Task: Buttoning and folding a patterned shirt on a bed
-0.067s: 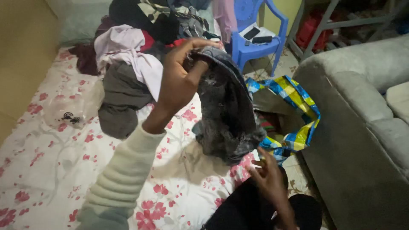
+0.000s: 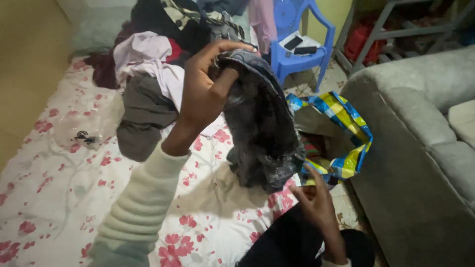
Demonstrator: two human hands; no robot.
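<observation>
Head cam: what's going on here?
A person is sorting clothes on a bed with a floral sheet. The left hand holds up a dark grey garment in a closed grip, its hem hanging to the sheet. The right hand is open just below it, by the bed edge. A clothes pile lies behind; a striped bag stands open on the floor.

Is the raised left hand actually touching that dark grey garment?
Touching. The head view shows the left hand with its fingers curled over the top edge of the dark grey garment, which hangs from it.
</observation>
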